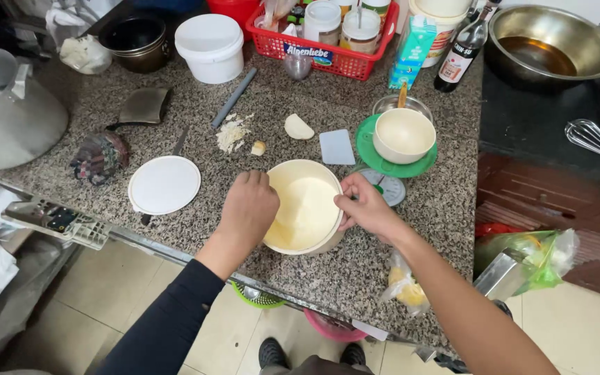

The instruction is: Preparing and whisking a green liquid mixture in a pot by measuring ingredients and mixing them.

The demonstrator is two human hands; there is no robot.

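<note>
A cream plastic bowl (312, 179) with pale yellow batter sits tilted near the front edge of the speckled granite counter (196, 111). My left hand (246, 208) is bent over the bowl's left rim, fingers reaching inside it. My right hand (366, 207) pinches the bowl's right rim and steadies it. Whether the left hand holds a tool is hidden by the hand itself.
A white round lid (164, 185) lies left of the bowl. Behind are a white scraper card (337, 146), a second bowl on a green scale (403, 135), dough scraps (232, 133), a white tub (210, 46), a red basket (335, 59) of jars, a steel bowl (552, 43) and a whisk (595, 140).
</note>
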